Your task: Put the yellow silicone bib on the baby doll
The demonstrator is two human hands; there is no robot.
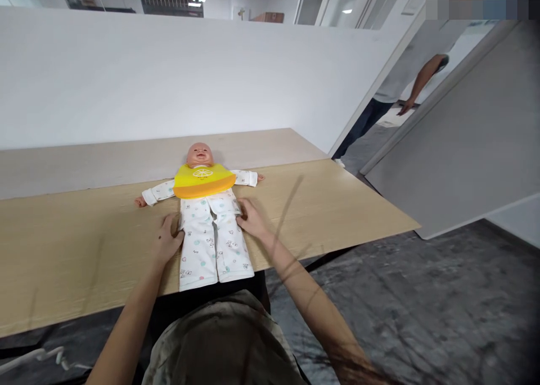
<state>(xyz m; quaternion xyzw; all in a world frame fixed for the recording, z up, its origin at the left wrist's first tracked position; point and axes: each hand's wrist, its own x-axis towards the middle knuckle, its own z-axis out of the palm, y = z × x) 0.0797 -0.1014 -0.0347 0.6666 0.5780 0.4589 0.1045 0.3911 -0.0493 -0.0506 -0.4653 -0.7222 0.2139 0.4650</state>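
Note:
A baby doll (199,154) lies face up on the wooden table (346,205), head away from me. It wears a yellow bib (203,181) and a white patterned sleepsuit (213,241). My left hand (167,240) rests against the left hip of the suit, fingers curled onto the fabric edge. On the other side, my right hand (251,216) pinches the suit's right hip. Both hands are at the doll's waist, one on each side of the trousers.
A white partition wall (169,75) stands behind the table. At the right, a person (405,86) in a white shirt stands in a gap beside a grey panel (464,148). The floor is dark grey carpet. A white coiled cable (46,356) lies at the lower left.

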